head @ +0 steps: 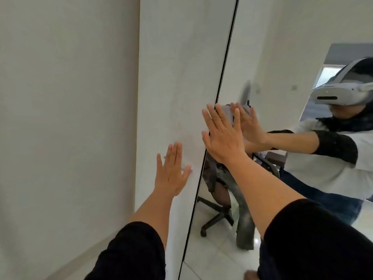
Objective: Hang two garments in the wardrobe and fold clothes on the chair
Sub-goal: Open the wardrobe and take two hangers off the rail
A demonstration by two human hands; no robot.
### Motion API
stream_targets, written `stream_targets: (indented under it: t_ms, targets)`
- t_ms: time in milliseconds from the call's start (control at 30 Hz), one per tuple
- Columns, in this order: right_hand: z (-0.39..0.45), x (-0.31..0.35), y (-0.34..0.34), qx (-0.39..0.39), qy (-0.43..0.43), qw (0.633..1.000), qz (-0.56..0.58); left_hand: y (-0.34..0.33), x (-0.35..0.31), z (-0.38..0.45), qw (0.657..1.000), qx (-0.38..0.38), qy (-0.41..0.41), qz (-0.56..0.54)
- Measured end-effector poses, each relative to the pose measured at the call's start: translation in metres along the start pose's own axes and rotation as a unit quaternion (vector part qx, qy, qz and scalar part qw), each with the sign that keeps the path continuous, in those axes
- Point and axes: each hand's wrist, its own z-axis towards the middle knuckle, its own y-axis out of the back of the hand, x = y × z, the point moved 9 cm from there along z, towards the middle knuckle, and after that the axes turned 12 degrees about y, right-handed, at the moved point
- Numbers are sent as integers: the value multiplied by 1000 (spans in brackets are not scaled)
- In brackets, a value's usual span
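Both hands press flat with straight fingers on the wardrobe: the left hand [171, 174] on the white door [177, 77], the right hand [222, 136] on the mirror door [282, 47].

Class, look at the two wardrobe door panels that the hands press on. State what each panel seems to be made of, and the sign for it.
Left door panel: seemingly painted or laminated board, matt off-white; it shows no reflection, and the left hand lies flat on it.

Right door panel: mirror glass, glossy; it reflects the right hand, a swivel chair draped with clothes, and the person.
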Motion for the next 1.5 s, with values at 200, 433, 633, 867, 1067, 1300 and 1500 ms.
stream_targets:
  t_ms: [200, 433, 633, 867, 1067, 1300, 1500]
  targets:
    - [20, -6, -37, 28, 53, 996, -70, -47, -11, 19, 999, 35, 42, -4]
    - [24, -16, -61, 34, 74, 992, -94, -93, -24, 20, 990, 105, 86, -25]
    - [25, -20, -65, 21, 76, 994, -75, -98, -29, 22, 986, 118, 119, 7]
    - [22, -17, -56, -6, 82, 994, -68, -77, -23, 29, 990, 106, 92, 14]
    - [23, 15, -39, -41, 99, 992, -63, -50, 3, 11, 993, 71, 99, -11]
    - [38, 72, -4, -37, 121, 990, -58, -15, 59, -16, 994, 59, 94, 11]
    - [69, 129, 34, -62, 93, 994, 8, 22, 123, -32, 991, 65, 114, 17]
